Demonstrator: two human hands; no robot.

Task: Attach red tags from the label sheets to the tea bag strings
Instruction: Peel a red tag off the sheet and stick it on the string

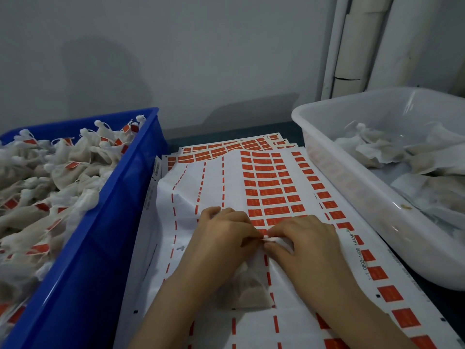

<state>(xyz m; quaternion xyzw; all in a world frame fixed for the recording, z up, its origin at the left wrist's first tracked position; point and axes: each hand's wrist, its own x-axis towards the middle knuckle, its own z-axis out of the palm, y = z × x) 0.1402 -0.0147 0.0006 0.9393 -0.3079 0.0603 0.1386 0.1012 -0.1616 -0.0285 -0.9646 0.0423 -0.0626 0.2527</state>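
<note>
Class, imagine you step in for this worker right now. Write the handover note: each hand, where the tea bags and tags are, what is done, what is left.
Left hand and right hand: both on the top label sheet, fingers pinched together on something small and white; whether a tag is already on it cannot be seen.
Tea bag in progress: lying on the sheet just below the hands.
Blue bin, left: piled with bags, many of them showing red tags, so these look done.
White tub, right: bags with no tags visible, apparently still to do.
Red tags: many remain on the sheet; more sheets lie beneath.
</note>
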